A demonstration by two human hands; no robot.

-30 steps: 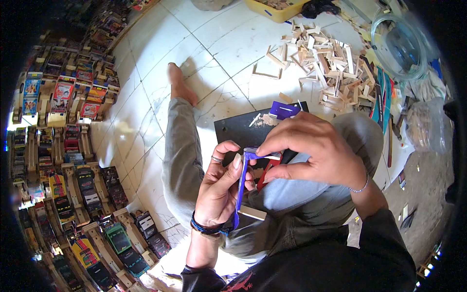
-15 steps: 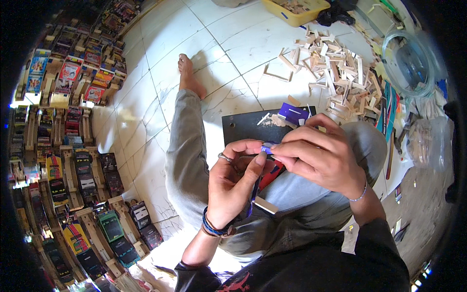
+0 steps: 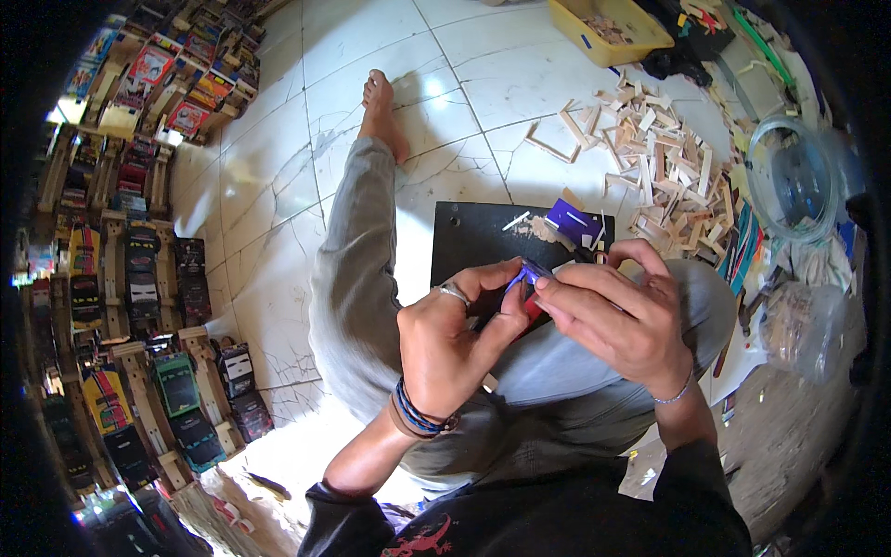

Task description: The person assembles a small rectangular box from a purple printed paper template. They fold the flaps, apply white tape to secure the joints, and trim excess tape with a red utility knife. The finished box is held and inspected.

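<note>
Cracked white floor tiles (image 3: pixel 334 56) throughout, well lit. Located at centre, above grey trousers (image 3: pixel 348 251): purple strip (image 3: pixel 529 273). Held in left hand (image 3: pixel 445 339), thumb and forefinger closed to a narrow pinch; held also in right hand (image 3: pixel 626 325), fingertips drawn together on the side opposite, with hardly any gap visible. Cannot tell the exact seating of the right thumb, being hidden. Judged a paired hold, presumably to steady so slight a piece at close view. Partly covered beneath the fingers: red item (image 3: pixel 535 310), kind not determinable. Laid just beyond: black board (image 3: pixel 464 251), bearing purple sheet (image 3: pixel 563 223), pale slivers and crumbs, probably placed there for easy reach. Heaped farther out on the tiles: cut wooden pieces (image 3: pixel 664 176), some joined at angles, apparently kept loose for picking. Noted past the heap: yellow basin (image 3: pixel 645 56) containing small pieces. Noted at right: coil of clear tubing (image 3: pixel 754 186) and clear plastic bag (image 3: pixel 807 325). Ranked closely along the left: printed toy trucks (image 3: pixel 176 390), likely so packed to save floor space.
</note>
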